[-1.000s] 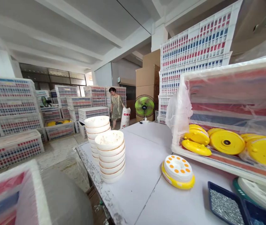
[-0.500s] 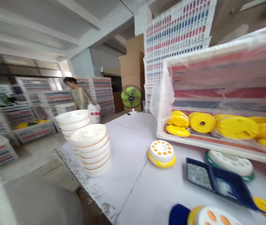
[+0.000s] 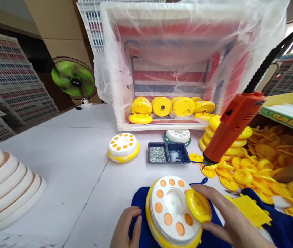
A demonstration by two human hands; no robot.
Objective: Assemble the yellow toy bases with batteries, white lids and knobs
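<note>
A round white-and-yellow plastic piece with a ring of orange spots (image 3: 167, 219) lies on a dark blue cloth (image 3: 139, 198) at the bottom middle. My right hand (image 3: 225, 220) pinches a small yellow round cap (image 3: 199, 205) between thumb and fingers, tilted over the right side of that piece. On the other side, my left hand (image 3: 128, 225) rests by the cloth with thumb and finger apart, holding nothing. A red-orange electric screwdriver (image 3: 233, 129) hangs above, its tip low near loose yellow caps (image 3: 243, 172).
A dark blue two-part tray (image 3: 167, 159) holds small silvery pieces. Behind it stands a plastic-lined crate (image 3: 111, 86) with yellow discs. Another spotted round piece (image 3: 123, 146) sits left of the tray. Stacked white bowls (image 3: 12, 196) stand at far left; a green fan (image 3: 72, 78) is behind.
My view has swung right and down. Both hands, the yellow cap, the screwdriver and the pile of yellow caps now show; the person at the back left is out of view.
</note>
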